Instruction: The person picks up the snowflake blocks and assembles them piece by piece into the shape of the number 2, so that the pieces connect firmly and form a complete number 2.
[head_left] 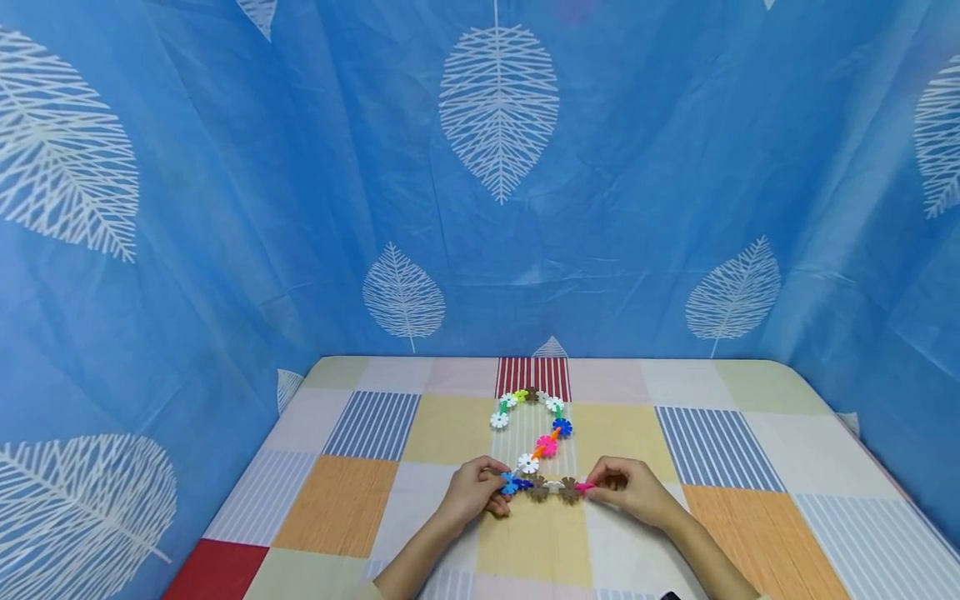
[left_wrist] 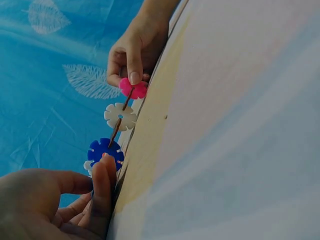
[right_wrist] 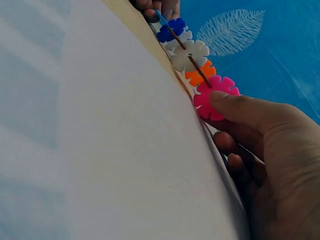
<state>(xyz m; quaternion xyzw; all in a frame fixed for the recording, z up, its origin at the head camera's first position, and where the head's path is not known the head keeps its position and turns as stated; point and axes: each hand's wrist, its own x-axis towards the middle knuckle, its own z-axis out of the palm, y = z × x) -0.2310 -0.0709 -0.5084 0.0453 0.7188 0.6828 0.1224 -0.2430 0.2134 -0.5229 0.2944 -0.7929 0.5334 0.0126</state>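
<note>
Slotted plastic snowflake discs are joined edge to edge into a chain shaped like a numeral 2 on the table. At the left end of its bottom row, my left hand (head_left: 472, 492) pinches a light blue disc (head_left: 510, 482). Beside it, a dark blue disc (left_wrist: 102, 149) sits close to the fingertips in the left wrist view. My right hand (head_left: 633, 492) holds a pink disc (right_wrist: 207, 100) between thumb and fingers at the row's right end. Brown discs (head_left: 537, 489) and a white disc (left_wrist: 120, 117) link the two ends.
The chain's upper curve, with a white disc (head_left: 499, 421) at its tip, lies farther back. A checked patchwork cloth (head_left: 345, 500) covers the table. Blue leaf-print curtains (head_left: 600, 208) hang behind and at both sides. A small dark object (head_left: 670, 596) shows at the front edge.
</note>
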